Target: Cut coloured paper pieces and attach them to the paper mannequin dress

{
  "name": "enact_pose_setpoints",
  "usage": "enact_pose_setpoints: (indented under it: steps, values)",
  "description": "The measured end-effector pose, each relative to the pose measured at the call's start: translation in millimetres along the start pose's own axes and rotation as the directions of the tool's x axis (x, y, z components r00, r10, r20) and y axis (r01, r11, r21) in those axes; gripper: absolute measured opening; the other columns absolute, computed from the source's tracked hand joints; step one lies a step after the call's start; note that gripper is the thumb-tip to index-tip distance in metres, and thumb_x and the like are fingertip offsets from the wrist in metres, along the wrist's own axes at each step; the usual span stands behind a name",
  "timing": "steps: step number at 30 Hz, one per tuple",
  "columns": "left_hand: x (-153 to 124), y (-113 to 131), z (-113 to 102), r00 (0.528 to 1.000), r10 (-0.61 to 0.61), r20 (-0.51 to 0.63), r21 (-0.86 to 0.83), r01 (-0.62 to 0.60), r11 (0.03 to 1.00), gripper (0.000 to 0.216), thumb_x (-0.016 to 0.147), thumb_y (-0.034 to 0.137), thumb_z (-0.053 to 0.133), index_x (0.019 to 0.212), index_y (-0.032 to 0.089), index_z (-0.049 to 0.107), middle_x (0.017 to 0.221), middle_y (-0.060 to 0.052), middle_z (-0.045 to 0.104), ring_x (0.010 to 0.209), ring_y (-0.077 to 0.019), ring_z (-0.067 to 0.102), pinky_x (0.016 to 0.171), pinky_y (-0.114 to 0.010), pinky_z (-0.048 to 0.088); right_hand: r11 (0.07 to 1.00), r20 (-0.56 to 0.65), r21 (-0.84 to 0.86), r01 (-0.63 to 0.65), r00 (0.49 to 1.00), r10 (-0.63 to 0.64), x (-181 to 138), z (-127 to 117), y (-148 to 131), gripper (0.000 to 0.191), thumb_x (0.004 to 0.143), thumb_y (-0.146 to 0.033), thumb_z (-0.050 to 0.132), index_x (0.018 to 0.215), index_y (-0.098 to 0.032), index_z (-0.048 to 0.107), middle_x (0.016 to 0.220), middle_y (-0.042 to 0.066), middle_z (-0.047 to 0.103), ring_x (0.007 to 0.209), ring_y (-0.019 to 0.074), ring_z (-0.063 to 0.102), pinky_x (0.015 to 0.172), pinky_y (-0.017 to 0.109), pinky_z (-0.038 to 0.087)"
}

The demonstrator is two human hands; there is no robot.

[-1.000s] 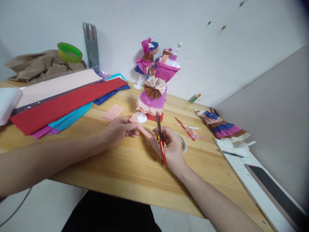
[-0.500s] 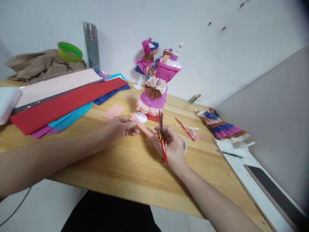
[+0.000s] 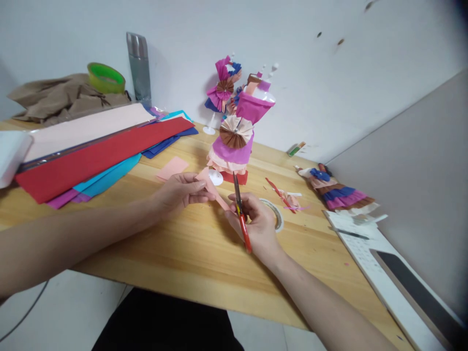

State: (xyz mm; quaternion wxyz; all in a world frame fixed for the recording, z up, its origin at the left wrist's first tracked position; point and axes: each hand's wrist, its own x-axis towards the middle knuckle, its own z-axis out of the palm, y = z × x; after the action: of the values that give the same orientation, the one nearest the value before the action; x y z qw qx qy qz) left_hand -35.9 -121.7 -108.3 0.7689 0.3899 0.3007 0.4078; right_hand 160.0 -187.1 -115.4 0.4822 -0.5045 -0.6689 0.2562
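Observation:
My left hand point(image 3: 179, 191) pinches one end of a pink paper strip point(image 3: 212, 187) above the wooden table point(image 3: 190, 253). My right hand point(image 3: 256, 224) grips red-handled scissors point(image 3: 241, 214), blades pointing up and away, and also touches the strip's other end. A white disc point(image 3: 216, 178) lies just behind the strip. Beyond it stands a paper-dress figure point(image 3: 236, 131) in magenta, peach and brown.
Stacked paper sheets point(image 3: 91, 151) in red, pink, cyan and blue lie at the left. A tape roll point(image 3: 275, 212) sits by my right hand. A second paper doll point(image 3: 334, 192) lies at the right, near a white board point(image 3: 369, 253). A steel bottle point(image 3: 139, 68) stands by the wall.
The scissors' blades tilted slightly left and my right hand shifted a little toward the strip. My left hand kept its pinch on the paper.

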Motion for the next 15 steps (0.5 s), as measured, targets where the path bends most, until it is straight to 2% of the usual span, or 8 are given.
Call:
enact_pose_setpoints:
  steps: [8, 12, 15]
  values:
    - [1.8, 5.7, -3.7, 0.996, 0.043, 0.081, 0.044, -0.047, 0.998, 0.013, 0.072, 0.022, 0.079, 0.072, 0.01, 0.075, 0.071, -0.009, 0.076, 0.068, -0.0124, 0.071, 0.065, -0.017, 0.055, 0.997, 0.073, 0.08, -0.023, 0.997, 0.017, 0.6, -3.4, -1.1, 0.024, 0.073, -0.032, 0.077, 0.09, -0.021, 0.063, 0.068, -0.003, 0.056, 0.058, 0.0125, 0.052, 0.055, 0.025, 0.043]
    - [2.7, 7.2, -4.7, 0.994, 0.05, 0.098, 0.05, -0.055, 0.997, 0.015, 0.07, 0.024, 0.081, 0.072, 0.011, 0.074, 0.07, -0.008, 0.077, 0.066, -0.0122, 0.072, 0.064, -0.016, 0.055, 0.985, 0.205, 0.149, -0.087, 0.977, 0.055, 3.5, -7.7, -3.0, 0.036, 0.072, -0.046, 0.077, 0.092, -0.02, 0.061, 0.065, -0.003, 0.052, 0.056, 0.0122, 0.047, 0.051, 0.024, 0.039]
    - [3.5, 7.8, -5.6, 0.994, 0.05, 0.1, 0.058, -0.057, 0.997, 0.014, 0.071, 0.024, 0.08, 0.072, 0.011, 0.074, 0.069, -0.008, 0.077, 0.062, -0.0115, 0.071, 0.062, -0.016, 0.055, 0.979, 0.308, 0.159, -0.128, 0.948, 0.074, 5.0, -10.3, -2.8, 0.038, 0.071, -0.051, 0.076, 0.083, -0.02, 0.058, 0.061, -0.005, 0.045, 0.054, 0.011, 0.039, 0.047, 0.023, 0.031]
